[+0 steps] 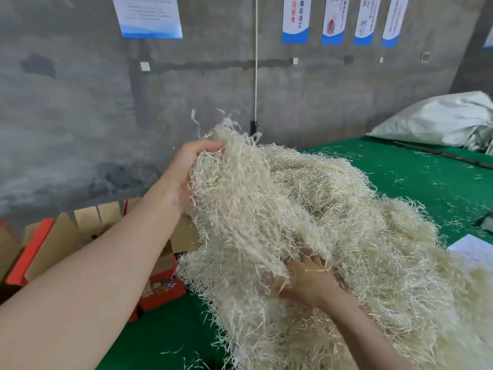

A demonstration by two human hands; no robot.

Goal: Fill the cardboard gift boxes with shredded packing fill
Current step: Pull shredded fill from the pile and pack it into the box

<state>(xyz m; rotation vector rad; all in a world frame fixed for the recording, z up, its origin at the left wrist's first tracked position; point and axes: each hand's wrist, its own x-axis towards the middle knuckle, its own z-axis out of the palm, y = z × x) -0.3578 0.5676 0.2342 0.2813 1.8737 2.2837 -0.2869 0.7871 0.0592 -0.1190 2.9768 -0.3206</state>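
Shredded packing fill (333,209), a pale cream tangle of thin paper strands, is heaped across the middle and lower right of the frame on a bench (426,177) covered in green cloth, with one clump raised above the heap. The top of that clump is gripped by the left hand (192,169), fingers curled over it just left of the frame's centre. It is probably held high so that a portion can be teased away from the mass.

The right hand (306,279) is pushed into the fill lower down, seemingly to part or support the strands. Its fingertips are buried, so it cannot be told whether anything is clasped.

Red-and-brown cardboard gift boxes (162,287) are stood open at the lower left, just beside the bench edge and below the raised clump, likely so that fill can be dropped straight in. Their insides are mostly hidden.

A bulging white woven sack (440,121) is laid at the upper right. White posters with blue bands (296,20) are fixed on the grey wall along the top. Their characters are too blurred to be read, and no brand can be made out on the boxes.
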